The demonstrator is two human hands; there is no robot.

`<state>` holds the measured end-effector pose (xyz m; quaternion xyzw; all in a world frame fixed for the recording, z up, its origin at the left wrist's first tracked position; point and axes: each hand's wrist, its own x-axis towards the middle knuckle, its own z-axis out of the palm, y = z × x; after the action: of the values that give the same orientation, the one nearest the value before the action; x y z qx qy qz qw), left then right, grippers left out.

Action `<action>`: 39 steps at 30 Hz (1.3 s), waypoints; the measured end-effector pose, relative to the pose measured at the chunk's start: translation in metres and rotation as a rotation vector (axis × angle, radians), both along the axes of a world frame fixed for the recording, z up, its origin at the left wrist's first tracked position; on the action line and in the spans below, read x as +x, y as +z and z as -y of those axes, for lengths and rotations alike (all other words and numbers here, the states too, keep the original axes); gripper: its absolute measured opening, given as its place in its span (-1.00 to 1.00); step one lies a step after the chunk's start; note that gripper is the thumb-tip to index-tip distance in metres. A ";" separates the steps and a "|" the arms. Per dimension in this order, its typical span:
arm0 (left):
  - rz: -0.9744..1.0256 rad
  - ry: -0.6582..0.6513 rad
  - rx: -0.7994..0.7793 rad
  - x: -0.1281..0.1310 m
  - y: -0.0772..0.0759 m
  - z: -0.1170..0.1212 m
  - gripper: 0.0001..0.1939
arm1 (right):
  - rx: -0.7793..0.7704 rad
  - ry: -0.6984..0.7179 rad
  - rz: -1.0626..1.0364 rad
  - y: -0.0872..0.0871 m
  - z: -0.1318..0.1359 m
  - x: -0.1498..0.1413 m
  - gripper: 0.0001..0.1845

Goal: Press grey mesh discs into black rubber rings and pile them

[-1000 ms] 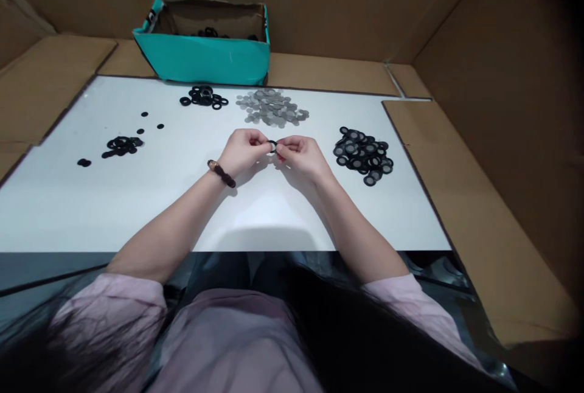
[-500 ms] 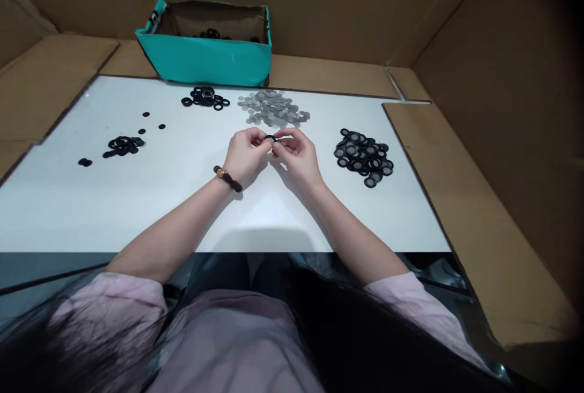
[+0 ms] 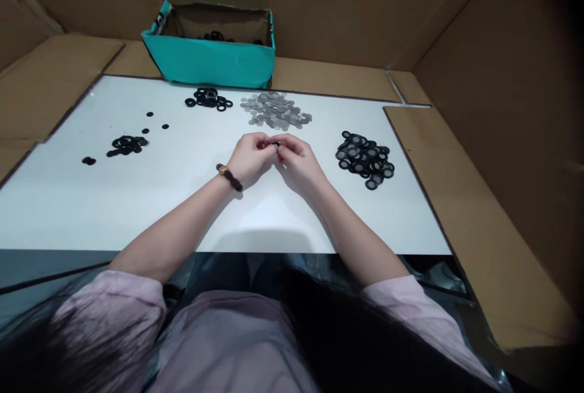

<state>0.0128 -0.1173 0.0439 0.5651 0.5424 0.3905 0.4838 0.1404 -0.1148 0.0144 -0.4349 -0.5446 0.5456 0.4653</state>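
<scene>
My left hand (image 3: 253,157) and my right hand (image 3: 296,159) meet over the middle of the white table, fingertips together. Between them they pinch a small black ring (image 3: 276,145), mostly covered by the fingers. Just beyond the hands lies a heap of thin grey discs (image 3: 277,111). Right of my right hand is a pile of black rings with grey centres (image 3: 365,159). Plain black rings (image 3: 208,98) lie in a cluster to the far left of the grey heap.
A turquoise box (image 3: 214,61) with black rings inside stands at the back. On the left are a pile of black pieces (image 3: 128,145) and several loose black discs, including a pair (image 3: 89,161). Cardboard walls (image 3: 497,64) surround the white table (image 3: 150,198).
The ring, seen as an open circle between the fingertips a second ago, has been turned and is now mostly hidden. Both hands have drawn closer together. The view has shifted slightly.
</scene>
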 end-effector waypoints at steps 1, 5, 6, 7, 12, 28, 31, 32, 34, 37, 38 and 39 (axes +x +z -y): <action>0.018 -0.021 -0.017 0.002 0.000 0.001 -0.91 | 0.009 -0.006 0.006 0.000 0.000 0.001 -0.84; 0.140 -0.038 -0.111 0.006 -0.007 0.000 -0.80 | 0.042 -0.042 0.062 0.001 -0.001 0.003 -0.86; 0.172 -0.016 -0.119 0.006 -0.010 -0.001 -0.79 | 0.035 -0.050 0.068 0.002 -0.001 0.003 -0.85; 0.201 0.009 -0.118 0.006 -0.013 -0.003 -0.79 | 0.022 -0.050 0.069 0.002 -0.001 0.003 -0.84; 0.259 -0.165 -0.191 0.002 -0.023 -0.006 -0.79 | -0.081 0.093 0.085 0.007 -0.003 0.012 -0.96; 0.261 -0.119 -0.149 -0.001 -0.017 -0.007 -0.78 | -0.122 0.161 0.061 0.015 -0.004 0.021 -0.75; 0.173 -0.217 -0.189 -0.005 -0.008 -0.008 -0.77 | -0.158 0.160 0.032 0.015 -0.004 0.023 -0.78; 0.145 -0.274 -0.210 -0.007 -0.004 -0.008 -0.77 | -0.166 0.183 0.034 0.015 -0.005 0.025 -0.80; 0.103 -0.372 -0.240 -0.010 0.002 -0.006 -0.79 | -0.180 0.246 0.048 0.014 -0.006 0.028 -0.86; 0.067 -0.378 -0.227 -0.010 0.000 -0.004 -0.84 | -0.179 0.255 0.058 0.012 -0.007 0.026 -0.92; 0.065 -0.333 -0.203 -0.009 -0.003 -0.005 -0.84 | -0.172 0.232 0.054 0.010 -0.006 0.024 -0.92; 0.069 -0.275 -0.177 -0.008 -0.007 -0.005 -0.82 | -0.165 0.198 0.046 0.008 -0.006 0.021 -0.91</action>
<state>0.0051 -0.1120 0.0366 0.5755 0.4751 0.2905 0.5988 0.1610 -0.1088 0.0227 -0.4282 -0.5485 0.6218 0.3593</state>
